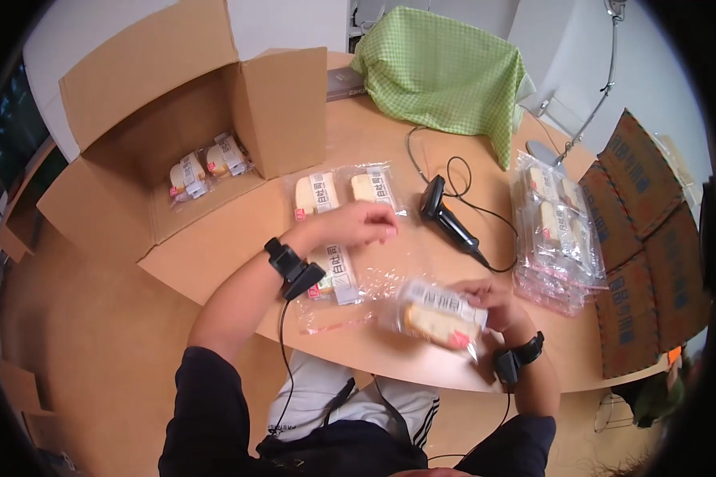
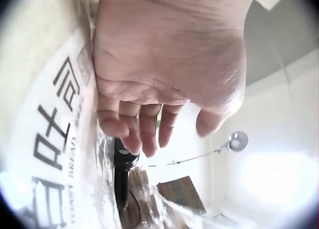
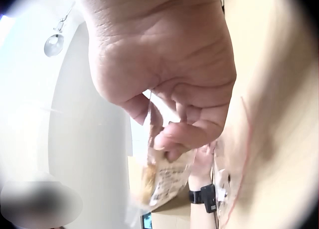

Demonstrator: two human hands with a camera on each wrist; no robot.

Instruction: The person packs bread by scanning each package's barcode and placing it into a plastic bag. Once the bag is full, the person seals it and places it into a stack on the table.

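Observation:
My right hand [image 1: 493, 300] pinches one edge of a clear-wrapped toast bread pack [image 1: 441, 318], held near the table's front edge. In the right wrist view the thumb and fingers close on the wrapper of this pack [image 3: 172, 181]. My left hand [image 1: 358, 224] hovers over a large clear plastic bag [image 1: 386, 278] with several toast packs lying on and in it. Its fingers hang loosely bent with nothing between them in the left wrist view, beside a toast pack [image 2: 60, 119] with large black print. The left forearm hides part of the bag.
An open cardboard box [image 1: 286, 111] at the left holds toast packs [image 1: 187, 176]. A black barcode scanner [image 1: 449, 222] with a cable lies mid-table. Stacked bags of toast [image 1: 561, 230] and a printed cardboard piece [image 1: 640, 246] are at right. A green checked cloth [image 1: 441, 71] covers something behind.

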